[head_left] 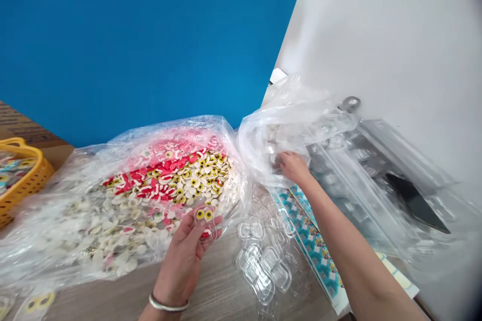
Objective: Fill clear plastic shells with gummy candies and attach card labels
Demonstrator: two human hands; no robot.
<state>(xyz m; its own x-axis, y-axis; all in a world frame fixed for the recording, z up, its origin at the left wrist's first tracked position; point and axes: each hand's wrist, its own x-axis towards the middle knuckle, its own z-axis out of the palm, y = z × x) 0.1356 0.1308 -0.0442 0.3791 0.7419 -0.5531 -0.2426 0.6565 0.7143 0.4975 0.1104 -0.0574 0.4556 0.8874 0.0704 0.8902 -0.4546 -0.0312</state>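
Observation:
My left hand (184, 253) holds a small clear plastic blister shell (205, 243) between thumb and fingers. Two yellow eye pieces (204, 214) and a red-and-white mouth piece (206, 232) sit inside it. Behind that hand lies a large open plastic bag (196, 125) full of loose eye pieces (199, 175) and red mouth pieces (158, 185). My right hand (293, 166) reaches into the mouth of another clear bag (301, 115), fingers bent together; what they grip is blurred. Several clear shells (259, 266) are heaped on the table between my hands.
At the left edge stands a yellow basket (41, 180) with pieces inside. Printed teal cards (320, 251) lie under my right arm. A dark flat object (417, 203) rests on the clear plastic at right. Another shell with yellow eyes (37, 303) lies at the lower left.

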